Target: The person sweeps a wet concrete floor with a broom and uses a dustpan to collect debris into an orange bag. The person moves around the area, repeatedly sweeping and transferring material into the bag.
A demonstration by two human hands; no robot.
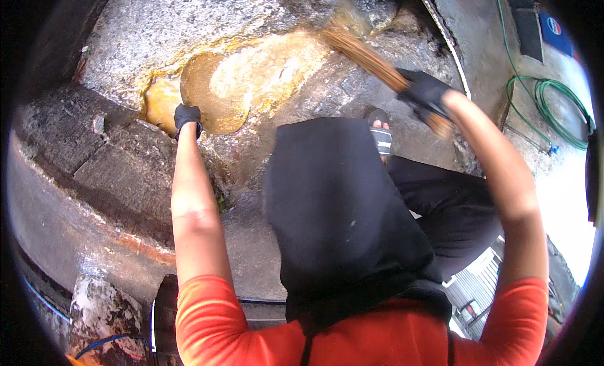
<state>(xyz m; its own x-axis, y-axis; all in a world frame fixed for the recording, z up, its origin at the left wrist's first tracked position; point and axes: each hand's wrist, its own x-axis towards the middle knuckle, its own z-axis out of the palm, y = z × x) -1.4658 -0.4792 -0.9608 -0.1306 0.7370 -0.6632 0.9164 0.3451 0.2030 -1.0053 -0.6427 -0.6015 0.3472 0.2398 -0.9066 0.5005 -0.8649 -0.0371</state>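
Observation:
My left hand [188,119], in a black glove, grips the near-left rim of a round, shallow brown pan or lid [203,87]; which of the two I cannot tell. Yellowish liquid [160,101] pools on the ground beside its left edge. Pale foamy wet matter [278,59] spreads up and right from it. In my right hand [423,93], also black-gloved, is a short bundled-stick broom [363,54]. Its bristles point up and left to the wet ground, and motion blurs them. A black cloth [339,191] hangs in front of me and hides some ground.
A slide sandal [381,139] on my foot rests on the rough concrete [179,21]. Concrete blocks [113,149] form a raised edge at left. A pale pipe [448,40] runs along the wall at right, where a green hose [557,101] lies coiled. A stained cylinder [104,309] stands lower left.

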